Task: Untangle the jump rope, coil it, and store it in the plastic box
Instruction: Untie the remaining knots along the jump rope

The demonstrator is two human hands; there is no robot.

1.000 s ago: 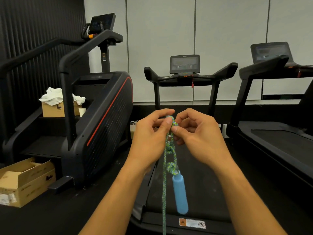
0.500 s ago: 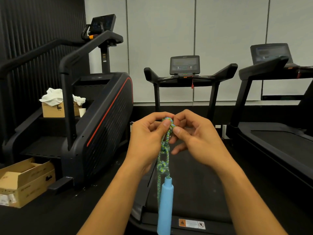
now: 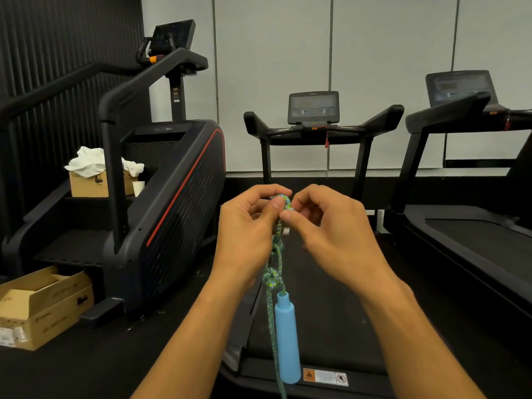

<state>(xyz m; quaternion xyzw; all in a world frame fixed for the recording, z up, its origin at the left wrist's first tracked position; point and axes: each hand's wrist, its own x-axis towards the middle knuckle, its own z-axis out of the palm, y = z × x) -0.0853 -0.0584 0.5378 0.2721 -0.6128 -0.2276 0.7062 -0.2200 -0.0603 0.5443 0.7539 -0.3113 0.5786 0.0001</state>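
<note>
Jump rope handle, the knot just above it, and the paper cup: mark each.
handle [image 3: 285, 338]: head view, middle of the blue tube.
knot [image 3: 272, 276]: head view, centre of the green tangle above the handle.
cup [image 3: 138, 188]: head view, its white side wall.

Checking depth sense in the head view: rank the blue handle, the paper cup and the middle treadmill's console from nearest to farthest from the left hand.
From the left hand:
1. Blue handle, hanging just below it on the rope.
2. Paper cup, off to the left on the stair machine.
3. Middle treadmill's console, straight ahead by the wall.
</note>
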